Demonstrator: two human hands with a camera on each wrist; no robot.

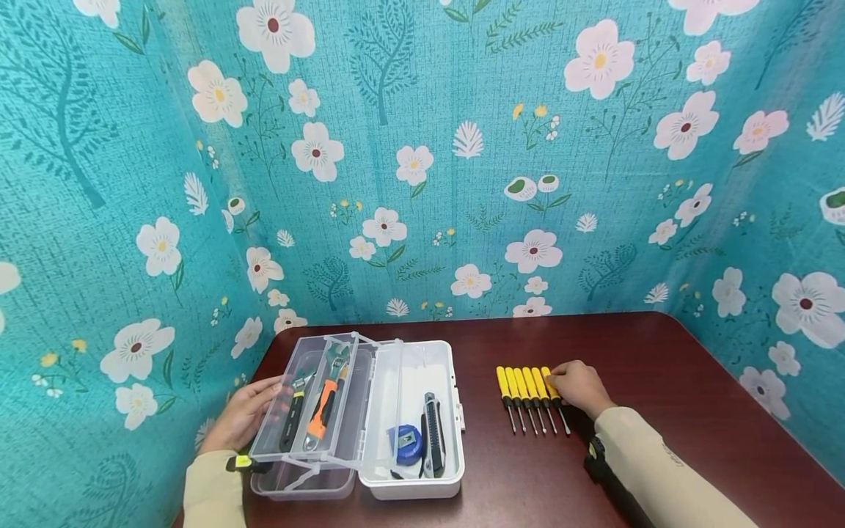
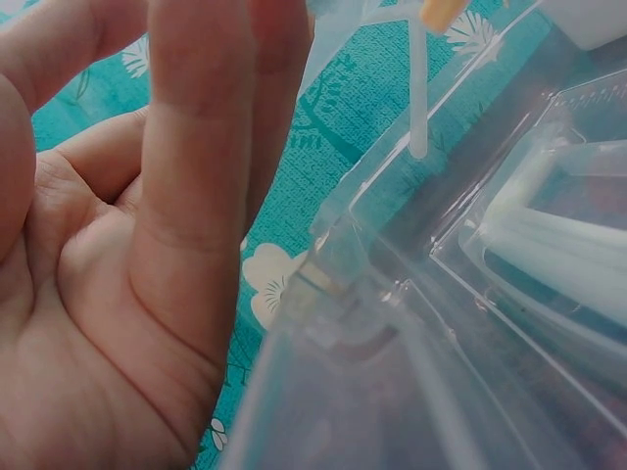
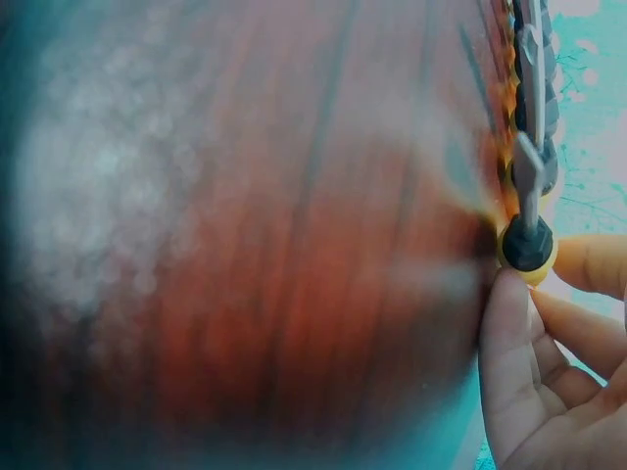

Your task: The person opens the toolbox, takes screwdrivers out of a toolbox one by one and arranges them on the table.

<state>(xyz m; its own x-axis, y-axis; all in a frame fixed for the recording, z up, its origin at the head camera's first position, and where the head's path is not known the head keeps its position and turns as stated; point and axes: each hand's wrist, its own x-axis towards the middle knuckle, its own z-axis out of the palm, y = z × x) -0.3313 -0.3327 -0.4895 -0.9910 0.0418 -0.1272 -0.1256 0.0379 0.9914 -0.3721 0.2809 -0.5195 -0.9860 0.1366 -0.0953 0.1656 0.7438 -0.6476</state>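
A row of several yellow-handled screwdrivers [image 1: 526, 385] lies on the dark red table, shafts toward the near edge. My right hand [image 1: 582, 386] pinches the yellow handle of the rightmost screwdriver [image 3: 529, 250] between thumb and fingers. At the far left, my left hand [image 1: 246, 412] reaches its fingers to the outer edge of the toolbox's clear tray [image 1: 269, 433], fingers mostly straight in the left wrist view. Inside that tray are a black adjustable wrench [image 1: 294, 414] and an orange-and-black-handled tool [image 1: 323, 411]. The white toolbox [image 1: 412, 490] stands open beside it.
In the white box lie a blue tape measure [image 1: 408, 444] and a black utility knife [image 1: 433, 433]. Clear hinge arms [image 1: 310, 466] link the raised tray to the box. A floral teal cloth [image 1: 422, 183] hangs behind the table [image 1: 521, 484] and at both sides.
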